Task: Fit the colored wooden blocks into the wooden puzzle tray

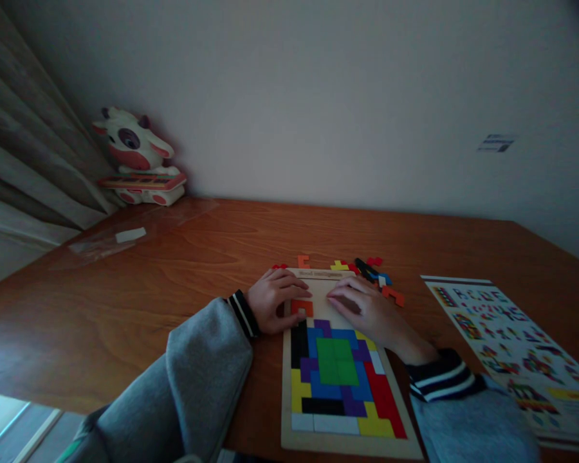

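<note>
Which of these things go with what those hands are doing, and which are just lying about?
Part of the work:
puzzle board
coloured blocks fitted in it
loose blocks near it
probably the printed sheet, with its coloured figures

Just lying about:
cow toy
clear plastic

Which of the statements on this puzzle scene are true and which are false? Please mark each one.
1. The left hand is at an orange piece on the puzzle board. True.
2. The printed sheet lies to the right of the puzzle board. True.
3. The right hand wears a glove. False: the right hand is bare.
4. The cow toy stands to the right of the printed sheet. False: the cow toy is at the far left, near the curtain.
</note>
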Action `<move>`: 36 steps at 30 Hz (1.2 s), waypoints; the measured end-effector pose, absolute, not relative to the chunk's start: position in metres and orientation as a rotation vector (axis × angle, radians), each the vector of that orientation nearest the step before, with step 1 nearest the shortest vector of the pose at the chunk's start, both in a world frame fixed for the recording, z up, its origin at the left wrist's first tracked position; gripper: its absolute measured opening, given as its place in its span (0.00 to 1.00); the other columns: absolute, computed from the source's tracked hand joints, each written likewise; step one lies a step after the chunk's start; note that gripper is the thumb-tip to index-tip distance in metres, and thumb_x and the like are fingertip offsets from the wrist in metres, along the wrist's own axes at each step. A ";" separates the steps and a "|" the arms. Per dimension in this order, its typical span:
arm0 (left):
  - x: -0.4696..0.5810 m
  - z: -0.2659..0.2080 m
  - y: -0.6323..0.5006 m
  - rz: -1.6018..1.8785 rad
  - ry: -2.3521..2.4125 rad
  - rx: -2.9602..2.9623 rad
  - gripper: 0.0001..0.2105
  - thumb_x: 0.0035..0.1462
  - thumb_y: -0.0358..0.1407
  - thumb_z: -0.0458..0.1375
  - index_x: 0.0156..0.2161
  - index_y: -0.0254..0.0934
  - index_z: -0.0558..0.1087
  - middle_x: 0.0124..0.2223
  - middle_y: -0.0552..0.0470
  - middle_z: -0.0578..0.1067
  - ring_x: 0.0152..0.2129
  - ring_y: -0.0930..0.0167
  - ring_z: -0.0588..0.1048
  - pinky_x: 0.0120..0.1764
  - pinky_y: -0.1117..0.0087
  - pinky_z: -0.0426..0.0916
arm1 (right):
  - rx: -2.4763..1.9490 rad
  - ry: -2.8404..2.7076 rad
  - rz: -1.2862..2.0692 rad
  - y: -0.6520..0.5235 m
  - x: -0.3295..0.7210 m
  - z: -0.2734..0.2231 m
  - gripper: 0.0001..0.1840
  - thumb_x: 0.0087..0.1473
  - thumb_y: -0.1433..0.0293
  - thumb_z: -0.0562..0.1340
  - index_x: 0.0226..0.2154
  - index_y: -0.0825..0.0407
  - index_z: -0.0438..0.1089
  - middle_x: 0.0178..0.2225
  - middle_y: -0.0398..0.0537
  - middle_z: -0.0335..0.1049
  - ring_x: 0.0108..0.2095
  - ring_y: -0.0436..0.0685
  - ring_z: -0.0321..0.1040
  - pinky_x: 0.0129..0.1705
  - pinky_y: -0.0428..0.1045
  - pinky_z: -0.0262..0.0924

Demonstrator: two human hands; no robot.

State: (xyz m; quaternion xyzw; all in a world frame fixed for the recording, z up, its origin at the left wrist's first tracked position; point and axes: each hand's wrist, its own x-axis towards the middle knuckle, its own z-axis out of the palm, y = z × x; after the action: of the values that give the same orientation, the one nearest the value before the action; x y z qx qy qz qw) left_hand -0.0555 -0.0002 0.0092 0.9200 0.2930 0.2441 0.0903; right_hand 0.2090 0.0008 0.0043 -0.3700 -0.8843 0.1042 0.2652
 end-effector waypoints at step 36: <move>-0.053 -0.002 0.009 1.036 0.928 2.761 0.11 0.65 0.38 0.53 0.44 0.36 0.76 0.36 0.48 0.80 0.31 0.71 0.78 0.39 0.69 0.72 | -1.012 -2.301 0.262 0.001 0.209 0.007 0.09 0.62 0.67 0.57 0.40 0.46 0.72 0.40 0.48 0.73 0.43 0.59 0.70 0.47 0.58 0.65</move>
State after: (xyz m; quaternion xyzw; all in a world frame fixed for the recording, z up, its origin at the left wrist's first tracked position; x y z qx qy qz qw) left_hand -0.0525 0.0092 -0.0022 0.8929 0.2999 0.3349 0.0250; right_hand 0.2091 0.0010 0.0066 -0.3817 -0.8679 0.0989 0.3021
